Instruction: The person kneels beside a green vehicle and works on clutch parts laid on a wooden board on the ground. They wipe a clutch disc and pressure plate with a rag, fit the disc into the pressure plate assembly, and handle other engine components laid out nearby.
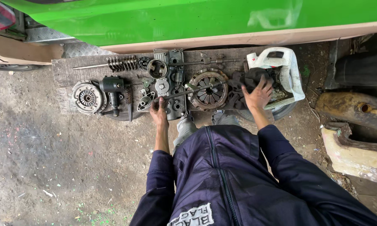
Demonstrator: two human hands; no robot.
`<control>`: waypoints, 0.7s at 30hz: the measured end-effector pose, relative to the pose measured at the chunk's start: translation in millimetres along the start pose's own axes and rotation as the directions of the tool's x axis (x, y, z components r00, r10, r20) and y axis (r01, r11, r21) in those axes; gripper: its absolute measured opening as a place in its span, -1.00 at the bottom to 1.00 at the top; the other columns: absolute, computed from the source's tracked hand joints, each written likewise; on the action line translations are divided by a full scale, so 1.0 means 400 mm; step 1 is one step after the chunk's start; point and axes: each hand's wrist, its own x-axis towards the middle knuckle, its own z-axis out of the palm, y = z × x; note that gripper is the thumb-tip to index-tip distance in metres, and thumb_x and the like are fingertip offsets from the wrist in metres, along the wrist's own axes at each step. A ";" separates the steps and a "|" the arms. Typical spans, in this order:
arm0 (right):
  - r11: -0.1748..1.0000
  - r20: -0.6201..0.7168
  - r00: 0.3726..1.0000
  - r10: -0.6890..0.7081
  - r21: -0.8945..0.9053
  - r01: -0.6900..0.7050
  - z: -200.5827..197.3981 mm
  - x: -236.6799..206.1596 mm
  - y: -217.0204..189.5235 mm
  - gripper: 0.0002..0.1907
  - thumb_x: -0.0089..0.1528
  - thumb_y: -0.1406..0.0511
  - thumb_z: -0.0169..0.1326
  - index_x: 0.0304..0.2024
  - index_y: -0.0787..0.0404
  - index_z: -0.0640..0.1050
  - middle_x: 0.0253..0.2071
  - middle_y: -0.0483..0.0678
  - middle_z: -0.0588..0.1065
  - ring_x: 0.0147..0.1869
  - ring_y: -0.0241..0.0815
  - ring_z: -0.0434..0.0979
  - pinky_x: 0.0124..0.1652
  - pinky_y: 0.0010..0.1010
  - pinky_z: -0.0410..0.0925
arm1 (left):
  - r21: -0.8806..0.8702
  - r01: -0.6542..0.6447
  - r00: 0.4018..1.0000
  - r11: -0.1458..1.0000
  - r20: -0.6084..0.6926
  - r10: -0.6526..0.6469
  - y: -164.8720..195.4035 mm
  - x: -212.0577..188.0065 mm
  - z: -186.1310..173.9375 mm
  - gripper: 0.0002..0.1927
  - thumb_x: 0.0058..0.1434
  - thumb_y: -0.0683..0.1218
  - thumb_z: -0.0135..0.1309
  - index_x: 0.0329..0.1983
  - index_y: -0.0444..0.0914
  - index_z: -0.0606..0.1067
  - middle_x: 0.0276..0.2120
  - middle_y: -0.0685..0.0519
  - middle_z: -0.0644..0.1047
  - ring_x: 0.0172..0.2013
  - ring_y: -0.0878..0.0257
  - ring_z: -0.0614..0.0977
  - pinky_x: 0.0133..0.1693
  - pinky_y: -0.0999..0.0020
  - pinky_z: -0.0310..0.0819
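Steel rod: a long rod (188,90) lay across the clutch plate (208,88), left hand (158,109) clamped on its near end.
Dark rag: right hand (258,94) pressed flat, fingers spread, beside the white jug (289,69).
Counter edge: the plank counter (65,75) was crowded; open dirt ground (50,159) lay left.

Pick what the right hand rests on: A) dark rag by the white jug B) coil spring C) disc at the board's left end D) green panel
A: the right hand lies spread on the dark rag beside the white jug; the left hand holds a metal rod.

Outdoor car-repair yard; clutch plates (208,89)
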 end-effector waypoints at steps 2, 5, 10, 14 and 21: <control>1.000 0.128 0.992 0.005 0.021 -0.008 0.016 -0.010 0.021 -0.29 0.11 -0.06 0.23 0.16 0.26 0.53 0.05 0.30 0.48 0.09 0.40 0.50 0.05 0.25 0.35 | 0.082 0.002 1.000 0.997 -0.009 -0.001 -0.006 0.001 0.009 -0.72 0.36 -0.05 0.20 -0.02 -0.35 0.54 -0.27 -0.03 0.62 -0.42 0.27 0.52 -0.48 0.37 0.32; 0.938 0.187 0.979 -0.076 0.346 0.007 0.016 -0.026 0.001 -0.58 0.35 0.11 0.18 0.07 0.31 0.53 0.02 0.18 0.51 0.05 0.28 0.53 0.01 0.10 0.37 | -0.079 -0.080 0.995 0.994 0.057 0.084 -0.010 0.008 0.027 -0.70 0.33 -0.06 0.23 -0.05 -0.38 0.51 -0.22 -0.01 0.59 -0.28 0.27 0.59 -0.20 0.34 0.58; 0.662 0.005 0.961 -0.276 0.726 0.186 -0.057 -0.057 -0.133 -0.75 0.37 0.29 0.19 -0.04 0.38 0.54 -0.03 0.16 0.49 -0.08 0.15 0.58 -0.19 -0.15 0.45 | -0.103 -0.119 0.989 0.988 0.082 0.127 0.000 -0.002 0.045 -0.56 0.26 -0.04 0.28 0.08 -0.40 0.48 -0.04 -0.15 0.59 -0.10 0.12 0.68 0.02 0.22 0.66; 0.496 -0.112 0.855 -0.507 0.773 0.395 -0.118 -0.065 -0.315 -0.75 0.32 0.34 0.20 0.05 0.25 0.61 -0.05 0.06 0.50 -0.10 0.01 0.61 -0.13 -0.28 0.49 | 0.256 -0.170 0.984 0.952 -0.004 0.177 0.009 -0.031 0.050 -0.41 0.28 0.00 0.31 0.24 -0.40 0.39 0.11 -0.22 0.53 0.08 0.04 0.56 0.15 0.11 0.41; 0.531 0.150 0.600 -0.786 0.661 0.531 -0.084 -0.132 -0.489 -0.38 0.19 0.46 0.13 0.32 0.27 0.39 0.05 0.10 0.38 -0.14 0.08 0.59 -0.19 -0.31 0.53 | 0.338 -0.318 0.947 0.886 0.062 0.316 0.038 -0.071 0.063 -0.60 0.31 -0.01 0.17 0.07 -0.41 0.53 -0.06 -0.17 0.65 -0.08 0.08 0.68 0.00 0.24 0.55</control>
